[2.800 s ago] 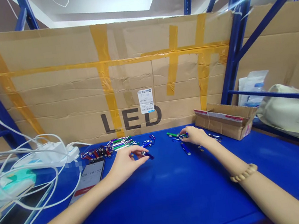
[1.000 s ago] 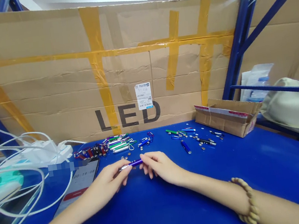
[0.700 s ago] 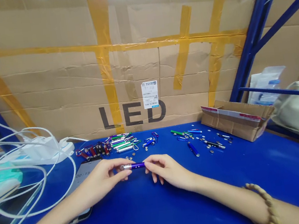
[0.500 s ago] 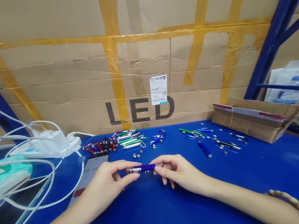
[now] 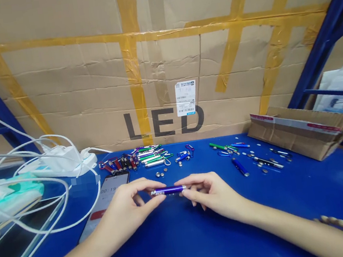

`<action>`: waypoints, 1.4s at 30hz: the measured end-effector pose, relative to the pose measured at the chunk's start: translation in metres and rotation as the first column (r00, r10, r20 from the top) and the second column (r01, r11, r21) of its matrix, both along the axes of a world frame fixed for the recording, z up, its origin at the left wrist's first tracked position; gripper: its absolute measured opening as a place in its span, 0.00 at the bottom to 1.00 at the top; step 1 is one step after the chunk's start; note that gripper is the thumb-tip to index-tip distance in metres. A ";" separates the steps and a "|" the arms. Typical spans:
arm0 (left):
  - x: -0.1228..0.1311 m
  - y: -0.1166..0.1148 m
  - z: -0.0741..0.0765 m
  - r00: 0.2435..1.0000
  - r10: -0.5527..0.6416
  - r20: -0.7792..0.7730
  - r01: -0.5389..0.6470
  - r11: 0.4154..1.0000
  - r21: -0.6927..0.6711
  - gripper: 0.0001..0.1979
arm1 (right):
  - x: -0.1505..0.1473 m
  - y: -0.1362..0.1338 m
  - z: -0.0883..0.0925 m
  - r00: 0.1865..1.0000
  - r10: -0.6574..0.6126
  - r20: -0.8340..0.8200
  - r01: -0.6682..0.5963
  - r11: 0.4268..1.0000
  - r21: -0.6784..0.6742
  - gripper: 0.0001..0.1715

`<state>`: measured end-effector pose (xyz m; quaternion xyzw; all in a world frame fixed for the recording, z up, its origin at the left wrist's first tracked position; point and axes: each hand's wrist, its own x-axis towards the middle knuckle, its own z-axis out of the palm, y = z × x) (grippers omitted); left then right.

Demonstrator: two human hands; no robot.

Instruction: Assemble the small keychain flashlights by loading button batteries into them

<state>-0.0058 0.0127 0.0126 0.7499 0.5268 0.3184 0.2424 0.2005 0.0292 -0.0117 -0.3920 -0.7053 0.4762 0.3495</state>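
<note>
A small purple-blue flashlight (image 5: 171,190) lies level between my hands, above the blue table. My left hand (image 5: 133,202) pinches its left end, where a small printed label shows. The thumb and fingertips of my right hand (image 5: 207,189) grip the other end, the remaining fingers curled below. Beyond the hands lie a few button cells (image 5: 161,173) and a small pile of blue parts with clips (image 5: 183,156). Several finished-looking flashlights (image 5: 151,156) in silver, green, red and dark colours lie in a row behind my left hand.
A phone (image 5: 112,188) showing a timer lies beside my left forearm. White cables (image 5: 69,194) loop over a power strip (image 5: 89,161) and a tablet (image 5: 11,240) at left. Loose tubes (image 5: 240,167) and cells are scattered at right, before an open cardboard box (image 5: 299,127). A large carton (image 5: 96,92) stands behind.
The view has shifted slightly, so the scene sits a little differently in frame. Both hands keep their pinch on the flashlight, which shows a bit more of its purple body.
</note>
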 end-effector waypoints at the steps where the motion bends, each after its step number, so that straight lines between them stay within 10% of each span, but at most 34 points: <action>1: 0.000 0.000 -0.001 1.000 -0.021 -0.019 0.020 1.000 -0.005 0.13 | 0.001 0.000 0.000 1.000 -0.016 -0.008 0.016 0.999 0.030 0.19; 13: 0.004 -0.005 -0.004 0.948 -0.019 0.318 0.043 0.997 -0.066 0.12 | -0.006 -0.006 0.000 0.991 0.025 0.131 -0.043 0.990 0.135 0.14; 17: 0.006 -0.011 -0.003 0.967 -0.123 0.223 0.096 0.987 0.126 0.09 | -0.007 -0.010 0.002 0.987 -0.035 0.157 0.004 0.980 0.198 0.16; 27: 0.010 -0.016 -0.008 0.976 -0.218 0.010 0.218 0.976 0.017 0.08 | -0.010 -0.018 0.004 0.998 -0.003 0.060 -0.021 0.918 0.396 0.12; 42: 0.015 -0.013 -0.014 0.958 -0.272 -0.093 0.271 0.962 -0.024 0.14 | -0.022 -0.018 -0.002 0.985 -0.137 -0.107 0.134 0.991 -0.028 0.09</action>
